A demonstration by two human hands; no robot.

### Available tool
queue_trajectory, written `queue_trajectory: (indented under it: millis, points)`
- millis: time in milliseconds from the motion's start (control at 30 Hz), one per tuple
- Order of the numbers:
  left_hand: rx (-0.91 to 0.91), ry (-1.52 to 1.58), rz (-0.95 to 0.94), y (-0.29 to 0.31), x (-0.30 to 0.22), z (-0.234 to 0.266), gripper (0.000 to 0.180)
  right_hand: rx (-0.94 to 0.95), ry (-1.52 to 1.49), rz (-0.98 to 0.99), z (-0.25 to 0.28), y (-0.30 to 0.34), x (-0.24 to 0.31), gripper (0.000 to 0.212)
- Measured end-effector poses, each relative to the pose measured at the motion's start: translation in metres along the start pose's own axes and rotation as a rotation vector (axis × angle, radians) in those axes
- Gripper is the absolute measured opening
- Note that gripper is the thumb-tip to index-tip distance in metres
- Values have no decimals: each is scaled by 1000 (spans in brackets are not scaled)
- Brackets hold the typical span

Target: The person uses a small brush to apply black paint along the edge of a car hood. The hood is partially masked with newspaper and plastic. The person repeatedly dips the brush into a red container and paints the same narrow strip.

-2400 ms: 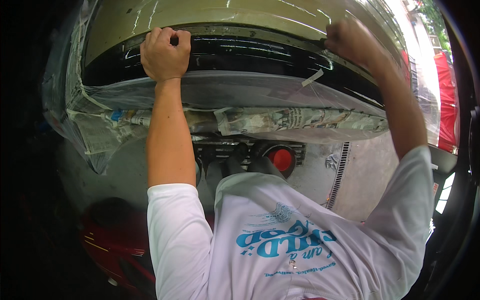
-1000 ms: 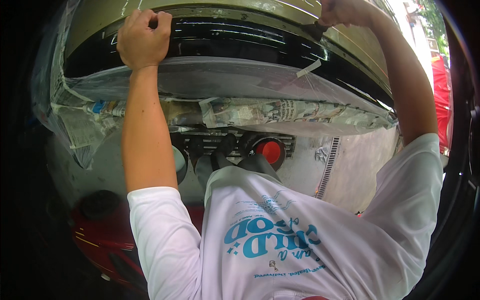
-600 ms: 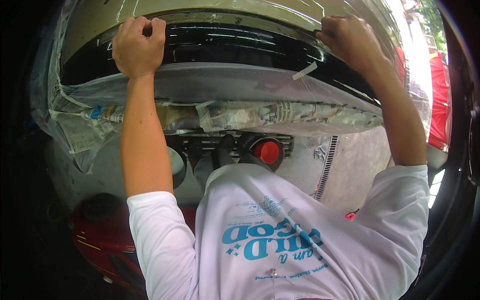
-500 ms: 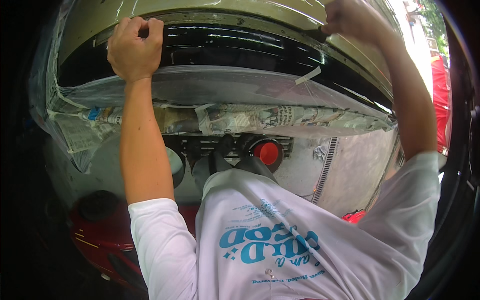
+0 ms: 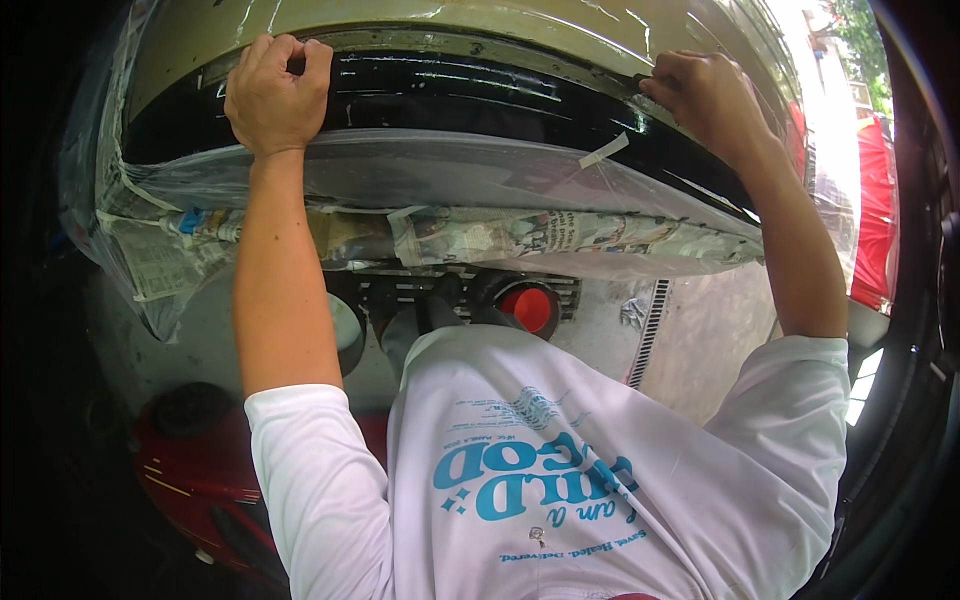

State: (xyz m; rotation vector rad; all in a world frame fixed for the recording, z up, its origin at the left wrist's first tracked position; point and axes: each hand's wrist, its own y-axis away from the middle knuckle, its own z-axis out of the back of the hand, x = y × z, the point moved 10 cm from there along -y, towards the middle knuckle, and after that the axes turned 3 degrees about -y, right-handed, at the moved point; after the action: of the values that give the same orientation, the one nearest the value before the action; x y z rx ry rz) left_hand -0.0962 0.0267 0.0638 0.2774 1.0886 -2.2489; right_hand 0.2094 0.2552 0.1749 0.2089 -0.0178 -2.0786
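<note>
A glossy panel, olive-gold above (image 5: pixel 430 20) and black below (image 5: pixel 430 98), curves across the top of the view. A narrow dull strip (image 5: pixel 440 42) runs between the two colours. At the left end of this strip, my left hand (image 5: pixel 277 95) is closed, its fingertips curled down against the panel. What it grips, if anything, is hidden. Farther right along the strip, my right hand (image 5: pixel 712 105) pinches a small dark flat tool (image 5: pixel 634 82) whose end points left to the strip. Its exact kind cannot be made out.
Clear plastic sheeting (image 5: pixel 440 165) and newspaper (image 5: pixel 480 235) hang below the black part, with a loose tape piece (image 5: pixel 604 151). A red container (image 5: pixel 530 308) and a pale round one (image 5: pixel 345 335) stand on the floor by my feet. A floor grate (image 5: pixel 650 325) lies to the right.
My right hand has come down nearer to me, beside the strip, still pinching the dark tool. The left hand stays at its place on the panel.
</note>
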Motion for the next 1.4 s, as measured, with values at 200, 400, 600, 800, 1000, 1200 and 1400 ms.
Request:
queue_trajectory:
  millis: [200, 400, 600, 800, 1000, 1200, 1400]
  points:
    - [-34, -26, 26, 4, 1, 3, 22, 91, 11, 12, -9, -17, 3, 27]
    - [20, 26, 35, 0, -2, 1, 21, 509, -133, -119, -15, -66, -31, 25]
    - [11, -15, 26, 1, 1, 2, 22, 124, -116, -5, 8, -24, -4, 23]
    - [-3, -31, 23, 4, -2, 5, 22, 130, -18, 95, -2, -39, 3, 27]
    - [10, 36, -26, -5, -11, 1, 21, 642, -233, -121, -48, -80, -48, 20]
    - [-6, -18, -24, 0, -6, 6, 21, 195, -201, -16, -2, -36, -20, 27]
    - [1, -13, -30, 2, -4, 2, 22, 100, -23, 22, 2, -28, 6, 26]
